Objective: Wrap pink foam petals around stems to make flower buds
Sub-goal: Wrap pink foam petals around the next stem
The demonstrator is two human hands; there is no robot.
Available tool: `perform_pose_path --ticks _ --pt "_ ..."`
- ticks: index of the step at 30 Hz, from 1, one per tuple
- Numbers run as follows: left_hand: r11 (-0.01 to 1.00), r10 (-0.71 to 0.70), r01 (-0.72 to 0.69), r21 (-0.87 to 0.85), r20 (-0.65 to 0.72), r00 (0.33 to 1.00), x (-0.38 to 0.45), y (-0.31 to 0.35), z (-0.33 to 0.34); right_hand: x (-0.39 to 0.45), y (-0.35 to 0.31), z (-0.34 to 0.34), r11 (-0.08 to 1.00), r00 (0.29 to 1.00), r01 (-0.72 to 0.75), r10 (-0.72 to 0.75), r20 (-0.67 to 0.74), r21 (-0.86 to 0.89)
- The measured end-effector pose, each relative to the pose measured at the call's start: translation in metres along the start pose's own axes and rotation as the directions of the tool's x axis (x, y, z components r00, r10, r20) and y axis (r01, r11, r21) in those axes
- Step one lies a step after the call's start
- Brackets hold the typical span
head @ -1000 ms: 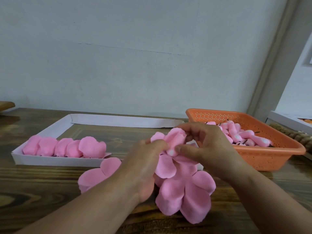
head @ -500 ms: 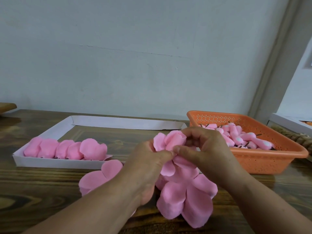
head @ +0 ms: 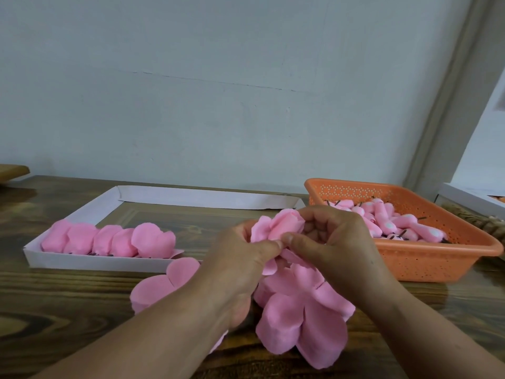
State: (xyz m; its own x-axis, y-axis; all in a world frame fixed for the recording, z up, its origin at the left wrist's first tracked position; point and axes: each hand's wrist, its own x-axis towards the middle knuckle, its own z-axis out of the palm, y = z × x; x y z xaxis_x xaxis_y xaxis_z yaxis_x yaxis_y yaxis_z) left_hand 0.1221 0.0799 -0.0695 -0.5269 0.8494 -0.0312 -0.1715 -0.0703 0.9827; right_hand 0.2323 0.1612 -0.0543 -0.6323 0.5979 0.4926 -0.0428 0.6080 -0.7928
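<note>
Pink foam petal bud (head: 278, 227) is sitting at twelve o'clock above both thumbs; left hand (head: 235, 272) and right hand (head: 336, 247) are pinching it.

head cam | looks forward and down | close over hands (head: 287, 255) | wall behind

pink petals (head: 297, 315); orange perforated basket (head: 426, 258); white tray (head: 82, 262); seemingly white-spotted stems (head: 388, 224)
</note>
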Motion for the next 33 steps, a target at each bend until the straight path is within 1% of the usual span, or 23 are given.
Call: perform_pose_path --ticks 2,10,12,15,16,21,25,26,30,33 --pt "1.0 -0.002 0.002 -0.012 -0.004 1.0 0.0 0.0 0.0 -0.001 0.001 0.003 1.0 1.0 -0.012 0.012 -0.014 0.021" --pt "1.0 0.015 -0.015 -0.025 -0.019 1.0 -0.002 0.001 0.002 -0.001 0.001 0.005 1.0 0.995 -0.003 0.002 -0.101 -0.01" --pt "1.0 0.011 -0.012 -0.023 -0.015 1.0 -0.003 0.001 0.002 -0.002 0.0 0.006 0.999 0.992 0.011 -0.015 -0.124 -0.033" --pt "1.0 0.001 -0.001 -0.02 0.004 1.0 -0.003 0.002 0.001 -0.001 0.0 0.004 0.992 0.989 0.041 -0.057 -0.14 -0.116" --pt "1.0 -0.001 0.002 -0.016 0.012 1.0 -0.004 0.002 0.001 -0.001 -0.001 0.002 0.99 0.989 0.041 -0.059 -0.135 -0.132" --pt "1.0 -0.023 0.022 0.022 0.05 0.999 -0.005 0.002 0.001 0.002 0.0 -0.002 0.997 0.999 -0.002 -0.002 -0.054 -0.079" --pt "0.998 -0.057 0.055 0.018 0.081 0.995 -0.004 0.002 0.001 0.004 0.001 -0.01 0.987 0.99 -0.133 0.127 0.068 0.09" --pt "0.998 -0.058 0.057 0.018 0.081 0.995 -0.004 0.002 0.001 0.004 0.002 -0.01 0.985 0.988 -0.14 0.133 0.073 0.098" --pt "0.998 -0.068 0.067 0.01 0.056 0.996 -0.002 0.001 -0.001 0.003 0.002 -0.004 0.996 0.995 -0.083 0.081 0.056 0.036" --pt "0.996 -0.084 0.084 0.001 0.045 0.995 -0.001 0.001 -0.003 0.002 0.005 0.0 0.991 0.996 -0.075 0.07 0.046 0.113"
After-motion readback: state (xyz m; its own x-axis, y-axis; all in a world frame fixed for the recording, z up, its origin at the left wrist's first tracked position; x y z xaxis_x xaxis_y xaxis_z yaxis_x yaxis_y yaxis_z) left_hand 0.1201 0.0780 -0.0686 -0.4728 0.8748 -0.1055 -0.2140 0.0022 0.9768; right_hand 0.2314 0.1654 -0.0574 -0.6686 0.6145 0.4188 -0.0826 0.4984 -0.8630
